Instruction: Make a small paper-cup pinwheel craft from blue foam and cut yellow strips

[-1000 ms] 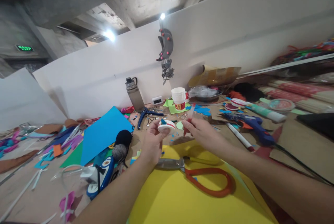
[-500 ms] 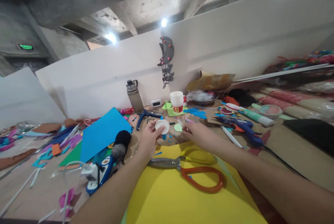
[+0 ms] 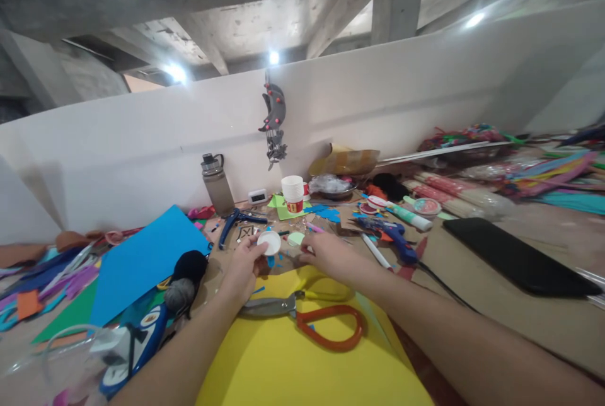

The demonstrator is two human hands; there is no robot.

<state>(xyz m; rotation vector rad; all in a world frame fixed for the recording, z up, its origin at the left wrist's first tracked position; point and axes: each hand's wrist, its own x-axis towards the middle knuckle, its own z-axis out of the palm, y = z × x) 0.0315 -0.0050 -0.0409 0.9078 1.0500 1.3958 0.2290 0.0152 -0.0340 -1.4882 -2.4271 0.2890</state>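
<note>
A small white paper cup (image 3: 269,243), its round end facing me, is pinched between the thumb and fingers of my left hand (image 3: 246,266). My right hand (image 3: 326,255) is closed, its fingertips pressed together beside a pale green paper circle (image 3: 296,239); whatever they hold is too small to make out. Below both hands, large scissors with one orange handle (image 3: 331,329) and one yellow handle lie on yellow paper (image 3: 283,374). Blue paper scraps are scattered under the cup.
Stacked paper cups (image 3: 292,190) stand on green paper at the back, near a grey bottle (image 3: 217,186). A glue gun (image 3: 397,239) and a black tablet-like slab (image 3: 515,255) lie on the right. Blue paper (image 3: 142,261) and yarn balls (image 3: 182,286) are on the left.
The view has swung to the right, so things sit further left. My right hand has come nearer to the cup and lower. The left hand still holds the cup.
</note>
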